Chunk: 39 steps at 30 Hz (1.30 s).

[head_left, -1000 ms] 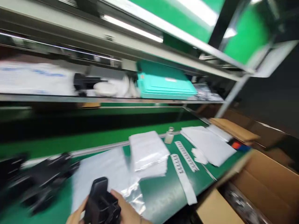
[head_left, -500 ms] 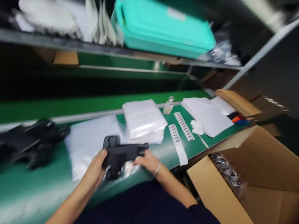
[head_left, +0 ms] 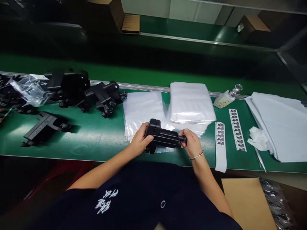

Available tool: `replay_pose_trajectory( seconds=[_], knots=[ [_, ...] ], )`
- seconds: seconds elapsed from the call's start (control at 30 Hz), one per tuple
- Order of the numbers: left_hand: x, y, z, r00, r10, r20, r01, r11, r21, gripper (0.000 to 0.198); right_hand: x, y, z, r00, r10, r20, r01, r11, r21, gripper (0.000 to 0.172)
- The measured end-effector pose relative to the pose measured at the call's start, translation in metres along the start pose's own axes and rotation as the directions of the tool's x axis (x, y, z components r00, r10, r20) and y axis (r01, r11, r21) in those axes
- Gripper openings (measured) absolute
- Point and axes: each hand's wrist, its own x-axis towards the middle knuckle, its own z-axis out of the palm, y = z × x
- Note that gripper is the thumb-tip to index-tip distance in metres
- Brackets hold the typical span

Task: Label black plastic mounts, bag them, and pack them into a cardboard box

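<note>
A black plastic device (head_left: pixel 165 137), with a bulky head at one end and a round knob at the other, is held level above the bench front. My left hand (head_left: pixel 141 140) is closed round the bulky head, thumb on top. At the other end, the fingers of my right hand (head_left: pixel 192 142) pinch the knob. Beneath and behind the device lie clear plastic bags (head_left: pixel 144 105). A thicker stack of plastic bags (head_left: pixel 190 100) stands behind my right hand. Similar black devices (head_left: pixel 105 97) sit to the left, one separate device (head_left: pixel 44 127) near the bench edge.
On the green bench (head_left: pixel 96 143), to the right, are a glass bottle (head_left: pixel 225 98), two label strips (head_left: pixel 237 129), crumpled tissue (head_left: pixel 258 139), tweezers (head_left: pixel 260 159) and white sheets (head_left: pixel 285 127). An open cardboard box (head_left: pixel 249 201) with wrapped items stands below the front edge.
The view has swung left and down, bringing more black devices into sight and taking the teal bin out. Both hands still hold the device; the right-hand fingers now wrap its knob.
</note>
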Motion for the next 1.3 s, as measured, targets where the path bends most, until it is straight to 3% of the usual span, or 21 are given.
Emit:
replay_pose_trajectory(
  seconds=[0.23,0.53,0.63,0.77,0.83,0.87,0.97,1.0,1.03,1.1,1.17,1.23,1.3],
  knots=[
    [-0.003,-0.009,0.002,0.980,-0.175,-0.094,0.147,0.957,-0.251,0.050,-0.005,-0.006,0.003,0.998,-0.047,0.035,0.047,0.999,-0.006,0.050],
    [-0.002,0.000,0.004,0.944,-0.322,-0.078,0.278,0.897,-0.345,0.051,-0.006,-0.006,0.006,0.999,-0.037,0.038,0.038,0.999,-0.023,0.044],
    [-0.005,0.000,0.000,0.962,-0.260,-0.082,0.235,0.943,-0.235,0.054,-0.002,-0.003,0.006,0.999,-0.007,0.036,0.009,0.998,-0.058,0.045],
    [-0.008,-0.001,-0.003,0.995,-0.062,-0.084,0.063,0.998,0.009,0.071,0.004,0.000,0.006,0.998,0.038,0.047,-0.033,0.995,-0.097,0.043],
    [-0.006,-0.002,-0.002,0.996,-0.067,-0.066,0.067,0.998,0.007,0.071,0.001,-0.002,0.004,0.996,-0.092,0.010,0.092,0.974,-0.208,0.040],
    [-0.005,-0.002,-0.001,0.991,-0.125,-0.052,0.123,0.992,-0.038,0.067,-0.002,-0.004,0.003,0.977,-0.211,0.003,0.202,0.932,-0.302,0.038],
    [-0.001,-0.002,0.003,0.934,-0.357,0.027,0.353,0.906,-0.235,0.058,-0.011,-0.010,-0.001,0.855,-0.511,0.081,0.470,0.703,-0.534,0.031],
    [-0.001,-0.002,0.003,0.926,-0.375,0.035,0.371,0.890,-0.265,0.058,-0.012,-0.010,-0.003,0.841,-0.534,0.086,0.487,0.677,-0.551,0.031],
    [-0.002,-0.001,0.002,0.939,-0.344,0.016,0.337,0.906,-0.258,0.059,-0.012,-0.010,-0.004,0.856,-0.513,0.068,0.466,0.706,-0.533,0.032],
    [-0.004,0.001,-0.001,0.983,-0.174,-0.052,0.165,0.976,-0.138,0.066,-0.008,-0.008,-0.005,0.928,-0.372,0.011,0.343,0.844,-0.412,0.037],
    [-0.006,0.003,-0.004,0.996,-0.032,-0.080,0.032,0.999,-0.001,0.074,-0.005,-0.006,-0.006,0.973,-0.230,0.017,0.224,0.929,-0.296,0.041],
    [-0.004,0.004,-0.004,0.997,-0.038,-0.068,0.039,0.999,0.015,0.069,-0.007,-0.007,-0.007,0.966,-0.255,0.044,0.254,0.900,-0.355,0.040],
    [-0.001,0.003,-0.002,0.989,-0.138,-0.058,0.133,0.988,-0.082,0.058,-0.012,-0.009,-0.008,0.907,-0.416,0.068,0.387,0.759,-0.523,0.037]
  ],
)
